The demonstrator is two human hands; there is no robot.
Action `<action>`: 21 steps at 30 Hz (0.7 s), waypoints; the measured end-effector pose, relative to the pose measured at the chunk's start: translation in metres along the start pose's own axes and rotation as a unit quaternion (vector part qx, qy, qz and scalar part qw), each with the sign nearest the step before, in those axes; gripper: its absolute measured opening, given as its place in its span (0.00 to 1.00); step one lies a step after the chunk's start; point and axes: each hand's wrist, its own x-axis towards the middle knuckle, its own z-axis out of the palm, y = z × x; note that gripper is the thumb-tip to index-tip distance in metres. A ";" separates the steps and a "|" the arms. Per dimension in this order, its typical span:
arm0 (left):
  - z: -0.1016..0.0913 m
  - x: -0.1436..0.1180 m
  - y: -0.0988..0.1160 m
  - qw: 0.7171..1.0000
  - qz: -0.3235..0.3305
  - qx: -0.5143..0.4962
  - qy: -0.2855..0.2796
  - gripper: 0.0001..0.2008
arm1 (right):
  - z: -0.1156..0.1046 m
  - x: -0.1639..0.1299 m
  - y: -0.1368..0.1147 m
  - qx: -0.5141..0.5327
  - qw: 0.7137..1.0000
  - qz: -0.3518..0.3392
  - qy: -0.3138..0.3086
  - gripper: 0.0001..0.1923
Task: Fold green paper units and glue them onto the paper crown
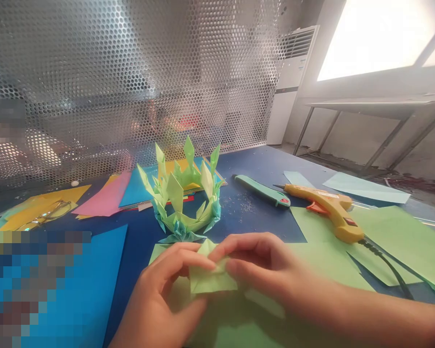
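Observation:
Low in the middle of the head view, a small folded piece of light green paper (212, 282) is held between both hands. My left hand (166, 285) grips its left side, the index finger lying across its upper part. From the right, my right hand (263, 263) pinches it with thumb and index finger. Just beyond the fingers stands a folded paper crown (174, 193), pale green with pointed tips and teal pieces around its base. Green paper sheets (246, 324) lie beneath the hands.
A yellow hot glue gun (329, 208) with a black cord lies to the right, near a green utility knife (263, 191). Coloured sheets, including pink paper (105, 195), lie behind left. Blue paper (112, 270) is at near left. A perforated metal panel (130, 87) closes off the back.

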 end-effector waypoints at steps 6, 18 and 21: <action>-0.003 0.001 0.002 0.996 -0.060 -0.054 0.034 0.02 | 0.008 -0.003 -0.001 -0.074 0.992 -0.100 0.030 0.21; 0.000 0.002 0.009 0.979 -0.152 -0.112 -0.081 0.08 | 0.007 -0.004 -0.001 -0.271 0.911 -0.279 0.135 0.10; -0.001 0.003 0.012 0.975 -0.168 -0.114 -0.092 0.09 | 0.008 -0.006 0.002 -0.276 0.905 -0.299 0.123 0.14</action>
